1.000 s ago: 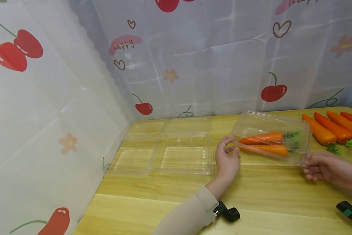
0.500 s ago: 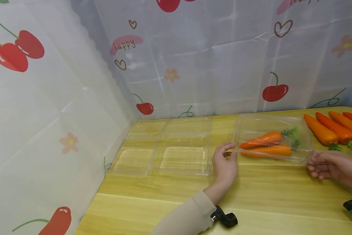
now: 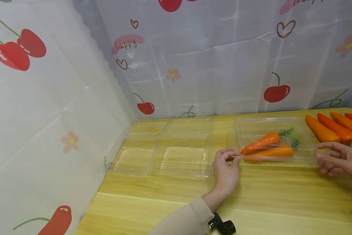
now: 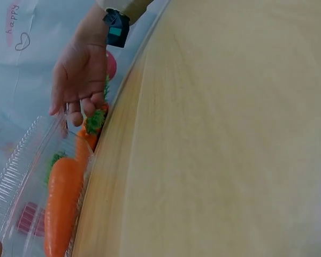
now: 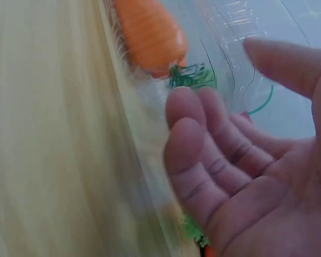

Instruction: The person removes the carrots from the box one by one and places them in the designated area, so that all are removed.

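Observation:
A clear plastic box (image 3: 270,122) with two orange carrots (image 3: 268,152) in it lies flat on the table toward the right; their green tops point right. My left hand (image 3: 226,169) pinches its front left corner between thumb and fingertips; the left wrist view shows only a bit of a fingertip. At the opposite end, my right hand (image 3: 337,160) has its fingertips right at the box's front right corner. In the right wrist view, that hand's fingers are loosely bent and the thumb stands apart, near the ridged plastic edge.
Several more carrots (image 3: 336,127) lie in a row at the back right, close to the right hand. Several clear plastic boxes (image 3: 184,173) stand side by side at the left on the wooden table (image 3: 164,209). A printed curtain (image 3: 211,71) hangs behind the table and along its left side.
The box has come down from a tilt and straightened, and the carrots in it have turned slightly. My right hand has moved right, its fingers loosening.

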Action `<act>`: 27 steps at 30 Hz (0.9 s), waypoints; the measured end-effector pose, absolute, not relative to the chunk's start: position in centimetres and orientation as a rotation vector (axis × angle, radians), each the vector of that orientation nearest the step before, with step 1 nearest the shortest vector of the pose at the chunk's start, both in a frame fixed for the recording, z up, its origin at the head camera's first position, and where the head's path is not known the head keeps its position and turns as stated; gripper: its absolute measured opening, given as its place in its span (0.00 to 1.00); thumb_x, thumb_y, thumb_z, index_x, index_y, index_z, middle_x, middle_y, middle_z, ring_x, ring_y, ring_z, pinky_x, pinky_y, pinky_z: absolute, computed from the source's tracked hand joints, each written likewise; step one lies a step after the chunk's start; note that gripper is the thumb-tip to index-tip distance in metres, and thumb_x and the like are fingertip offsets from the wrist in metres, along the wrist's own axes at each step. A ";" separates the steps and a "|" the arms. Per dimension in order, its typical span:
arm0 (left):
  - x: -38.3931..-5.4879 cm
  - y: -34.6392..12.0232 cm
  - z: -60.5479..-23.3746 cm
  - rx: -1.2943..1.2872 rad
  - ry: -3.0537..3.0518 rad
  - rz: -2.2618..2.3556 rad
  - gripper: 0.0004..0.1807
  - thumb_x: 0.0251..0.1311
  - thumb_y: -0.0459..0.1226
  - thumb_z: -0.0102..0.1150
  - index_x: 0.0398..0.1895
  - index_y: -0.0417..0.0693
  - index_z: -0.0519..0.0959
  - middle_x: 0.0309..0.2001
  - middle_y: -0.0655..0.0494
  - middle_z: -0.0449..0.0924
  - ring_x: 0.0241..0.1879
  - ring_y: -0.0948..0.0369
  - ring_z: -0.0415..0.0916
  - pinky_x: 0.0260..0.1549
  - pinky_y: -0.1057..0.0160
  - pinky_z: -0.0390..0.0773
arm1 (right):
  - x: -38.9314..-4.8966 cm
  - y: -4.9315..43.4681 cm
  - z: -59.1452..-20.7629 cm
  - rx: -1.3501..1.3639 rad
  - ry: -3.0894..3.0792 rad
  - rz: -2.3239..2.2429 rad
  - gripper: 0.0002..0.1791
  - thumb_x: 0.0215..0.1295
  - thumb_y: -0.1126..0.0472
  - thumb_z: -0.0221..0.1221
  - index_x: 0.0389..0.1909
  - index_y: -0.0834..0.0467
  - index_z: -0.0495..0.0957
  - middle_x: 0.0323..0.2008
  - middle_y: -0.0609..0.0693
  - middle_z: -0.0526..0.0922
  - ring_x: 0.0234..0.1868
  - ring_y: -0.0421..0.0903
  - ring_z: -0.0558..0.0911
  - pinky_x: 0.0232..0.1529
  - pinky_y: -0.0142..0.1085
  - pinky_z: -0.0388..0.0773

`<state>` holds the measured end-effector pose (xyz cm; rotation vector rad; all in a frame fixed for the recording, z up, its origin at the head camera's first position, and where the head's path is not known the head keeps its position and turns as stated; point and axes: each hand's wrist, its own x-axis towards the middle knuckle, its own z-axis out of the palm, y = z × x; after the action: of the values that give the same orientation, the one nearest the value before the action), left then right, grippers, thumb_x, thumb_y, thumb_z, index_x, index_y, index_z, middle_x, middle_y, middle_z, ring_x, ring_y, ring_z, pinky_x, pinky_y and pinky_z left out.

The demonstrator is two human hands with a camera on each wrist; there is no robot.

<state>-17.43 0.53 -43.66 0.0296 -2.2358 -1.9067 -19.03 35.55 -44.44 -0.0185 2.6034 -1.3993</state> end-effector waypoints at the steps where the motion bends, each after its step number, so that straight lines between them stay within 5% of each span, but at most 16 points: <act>1: -17.3 0.5 -43.7 0.015 -2.243 -1.902 0.07 0.62 0.29 0.68 0.32 0.51 0.88 0.47 0.68 0.78 0.39 0.72 0.77 0.39 0.71 0.79 | -18.9 35.5 -44.7 -0.056 2.666 -1.420 0.23 0.80 0.57 0.54 0.69 0.44 0.60 0.34 0.37 0.81 0.27 0.44 0.82 0.28 0.37 0.81; 4: -17.1 0.3 -43.6 -0.036 -2.262 -1.885 0.07 0.62 0.29 0.69 0.31 0.51 0.88 0.48 0.68 0.78 0.40 0.73 0.77 0.39 0.72 0.79 | -18.5 35.3 -45.5 -0.168 2.816 -1.492 0.32 0.72 0.65 0.62 0.57 0.27 0.60 0.36 0.26 0.78 0.27 0.40 0.82 0.25 0.33 0.78; 12: -16.7 -0.4 -43.4 -0.127 -2.331 -1.853 0.05 0.63 0.32 0.69 0.31 0.52 0.89 0.47 0.71 0.79 0.41 0.73 0.76 0.39 0.73 0.78 | -18.3 35.2 -46.1 -0.253 2.902 -1.617 0.13 0.66 0.75 0.64 0.47 0.58 0.78 0.41 0.18 0.77 0.29 0.31 0.83 0.27 0.26 0.80; 27: -17.0 -1.1 -42.7 -0.325 -2.443 -1.740 0.05 0.63 0.29 0.69 0.37 0.47 0.91 0.41 0.64 0.82 0.40 0.76 0.77 0.42 0.78 0.80 | -18.6 35.9 -46.7 -0.535 2.974 -1.835 0.14 0.55 0.85 0.65 0.34 0.64 0.89 0.34 0.27 0.88 0.34 0.23 0.83 0.32 0.16 0.77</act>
<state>-17.00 -1.15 -42.72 -0.3245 -2.4431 -1.7397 -18.65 35.92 -46.71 -0.5355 2.9738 -1.8349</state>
